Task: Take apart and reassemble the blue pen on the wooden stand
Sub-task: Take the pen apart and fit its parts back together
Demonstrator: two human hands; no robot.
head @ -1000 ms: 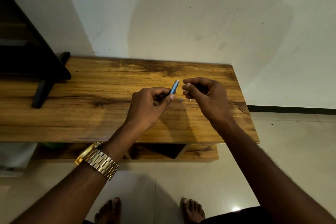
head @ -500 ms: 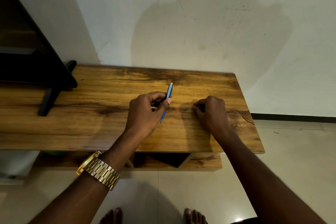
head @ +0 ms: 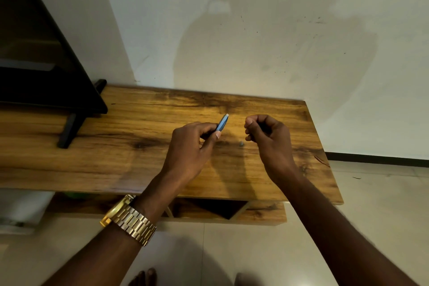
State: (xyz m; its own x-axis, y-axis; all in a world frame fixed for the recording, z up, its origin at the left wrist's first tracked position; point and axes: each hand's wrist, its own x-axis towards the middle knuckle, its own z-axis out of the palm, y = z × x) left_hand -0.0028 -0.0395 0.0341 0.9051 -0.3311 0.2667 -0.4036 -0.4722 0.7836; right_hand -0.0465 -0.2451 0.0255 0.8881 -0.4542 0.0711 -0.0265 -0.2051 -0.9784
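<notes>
Both hands hover over the wooden stand (head: 116,146): left hand (head: 190,146) pinches the slim blue plastic pen barrel (head: 222,122), its tip slanting up toward the curled right hand (head: 269,137); whether that holds anything is unclear.

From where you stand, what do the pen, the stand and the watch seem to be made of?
Pen: probably plastic, matte blue with a pale tip; the left hand hides the rest.
Stand: wood or wood-look laminate, with strong grain, dark knots and a slight sheen.
Watch: gold-toned metal by its look, with shiny linked bracelet segments.
</notes>
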